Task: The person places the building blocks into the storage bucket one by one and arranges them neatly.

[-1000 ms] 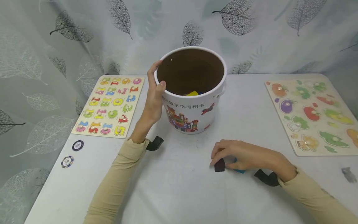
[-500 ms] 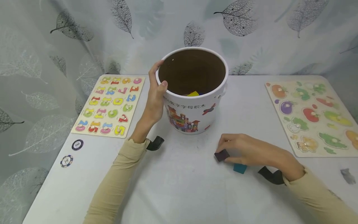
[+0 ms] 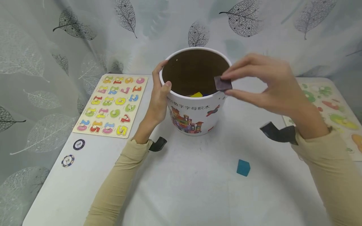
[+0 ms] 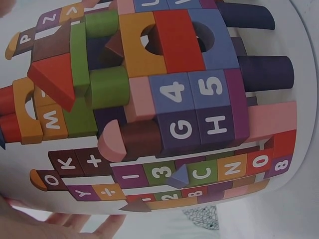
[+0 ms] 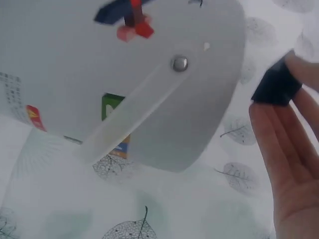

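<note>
A white bucket [image 3: 195,114] with printed building-block pictures stands at the back middle of the table. My left hand [image 3: 158,100] grips its left rim, thumb at the front and fingers on the outer side; the printed wall [image 4: 174,109] fills the left wrist view. Between thumb and fingertips my right hand [image 3: 268,83] pinches a dark purple block [image 3: 222,84], raised at the bucket's right rim and overlapping the opening in the head view. The same dark block [image 5: 277,83] shows in the right wrist view. Inside the bucket lies a yellow block [image 3: 196,94].
A teal cube [image 3: 243,167] sits on the table at front right. A number puzzle board [image 3: 111,106] lies at left, with two poker chips [image 3: 79,144] below it. The right forearm partly covers a vegetable puzzle board [image 3: 336,110].
My right hand has lifted the dark purple block off the table and carried it up to the bucket's right rim. This uncovers the teal cube. The left hand keeps its grip.
</note>
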A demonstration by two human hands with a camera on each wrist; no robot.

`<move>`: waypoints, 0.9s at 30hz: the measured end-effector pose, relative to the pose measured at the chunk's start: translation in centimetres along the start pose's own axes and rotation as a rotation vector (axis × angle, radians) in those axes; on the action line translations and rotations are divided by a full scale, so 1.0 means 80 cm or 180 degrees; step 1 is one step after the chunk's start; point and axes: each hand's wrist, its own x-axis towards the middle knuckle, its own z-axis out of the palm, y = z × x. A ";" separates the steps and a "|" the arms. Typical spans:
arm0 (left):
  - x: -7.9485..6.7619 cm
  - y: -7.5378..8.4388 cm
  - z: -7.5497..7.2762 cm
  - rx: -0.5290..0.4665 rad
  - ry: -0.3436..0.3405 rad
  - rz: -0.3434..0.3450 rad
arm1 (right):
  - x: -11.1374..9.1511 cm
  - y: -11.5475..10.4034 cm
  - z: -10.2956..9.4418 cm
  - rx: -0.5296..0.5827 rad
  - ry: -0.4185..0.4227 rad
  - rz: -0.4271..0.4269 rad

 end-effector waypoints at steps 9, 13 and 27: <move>0.002 0.002 0.001 0.0030 -0.0003 -0.0011 | 0.035 0.025 0.018 -0.0080 0.0084 0.0289; 0.002 0.002 0.001 0.0015 -0.0010 -0.0002 | 0.036 0.026 0.020 0.0026 0.0075 0.0401; 0.000 0.002 0.001 -0.0034 -0.0009 -0.0025 | 0.023 0.007 0.012 0.0329 -0.0246 0.0315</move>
